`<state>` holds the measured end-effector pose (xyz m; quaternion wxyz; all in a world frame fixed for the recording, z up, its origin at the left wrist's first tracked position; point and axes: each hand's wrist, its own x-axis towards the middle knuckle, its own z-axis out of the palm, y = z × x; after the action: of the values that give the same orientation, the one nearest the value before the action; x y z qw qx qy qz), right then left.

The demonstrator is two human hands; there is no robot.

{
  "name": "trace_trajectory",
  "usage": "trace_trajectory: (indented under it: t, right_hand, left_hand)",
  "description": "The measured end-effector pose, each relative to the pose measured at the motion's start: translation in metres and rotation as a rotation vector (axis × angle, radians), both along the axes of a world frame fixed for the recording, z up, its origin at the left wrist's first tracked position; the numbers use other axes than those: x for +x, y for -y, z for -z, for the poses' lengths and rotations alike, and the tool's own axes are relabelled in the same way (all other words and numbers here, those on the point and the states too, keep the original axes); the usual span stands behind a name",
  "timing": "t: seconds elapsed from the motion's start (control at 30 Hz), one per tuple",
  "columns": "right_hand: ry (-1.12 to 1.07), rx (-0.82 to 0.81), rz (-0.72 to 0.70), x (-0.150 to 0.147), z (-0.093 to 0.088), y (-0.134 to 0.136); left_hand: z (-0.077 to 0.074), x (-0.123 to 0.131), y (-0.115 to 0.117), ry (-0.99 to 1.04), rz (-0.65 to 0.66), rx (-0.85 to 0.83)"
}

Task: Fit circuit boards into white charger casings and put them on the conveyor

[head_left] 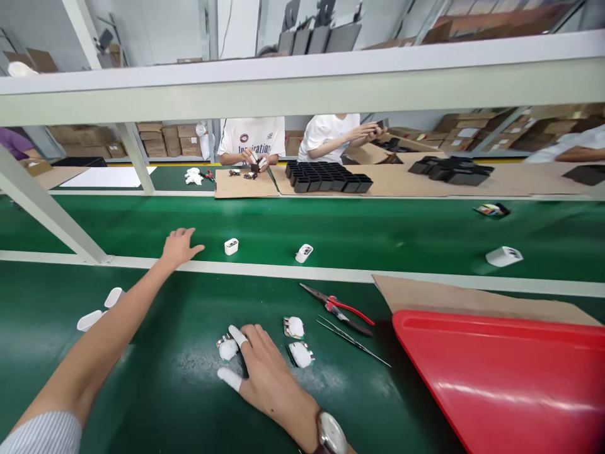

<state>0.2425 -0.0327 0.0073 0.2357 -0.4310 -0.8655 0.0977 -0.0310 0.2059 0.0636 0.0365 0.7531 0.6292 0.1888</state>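
Note:
My left hand reaches over the near edge of the green belt, fingers stretched and thumb apart, holding nothing. Just right of it on the belt stands a small white housing; a second white casing lies farther right. My right hand wears white finger cots on thumb and index finger. Its fingers are spread beside a small circuit board with a white pad, the index fingertip at its edge. To the right of that hand lie an upper white-padded board and a lower white-padded board.
Red-handled long-nose pliers and metal tweezers lie on the bench right of the boards. A large red bin fills the right side. White covers sit beside my left forearm. Across the belt, co-workers sit near black trays.

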Motion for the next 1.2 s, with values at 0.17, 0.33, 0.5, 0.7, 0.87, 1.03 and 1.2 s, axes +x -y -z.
trace_trajectory:
  t: [0.17,0.33,0.5,0.7,0.87,1.03,1.2]
  right_hand:
    - [0.022,0.065,0.035,-0.002,0.007,-0.006]
    - [0.167,0.281,0.042,0.005,0.029,-0.005]
    - [0.217,0.334,0.037,0.006,0.046,-0.004]
    - [0.148,0.221,0.017,0.008,0.034,-0.007]
    - [0.21,0.197,0.055,-0.001,0.032,-0.004]
    - [0.183,0.171,0.07,-0.004,0.032,-0.004]
    - [0.208,0.209,0.06,0.004,0.024,-0.007]
  left_hand:
    - [0.001,-0.004,0.019,0.008,0.019,-0.042]
    - [0.022,0.038,0.116,0.01,0.317,-0.067]
    - [0.019,0.018,0.197,0.051,0.375,0.029]
    - [-0.014,-0.107,0.251,-0.153,0.063,0.314]
    - [-0.011,-0.136,0.27,-0.111,0.092,0.249]
    - [-0.003,-0.105,0.254,-0.141,0.234,0.242]
    - [0.007,-0.132,0.237,-0.36,0.137,0.296]
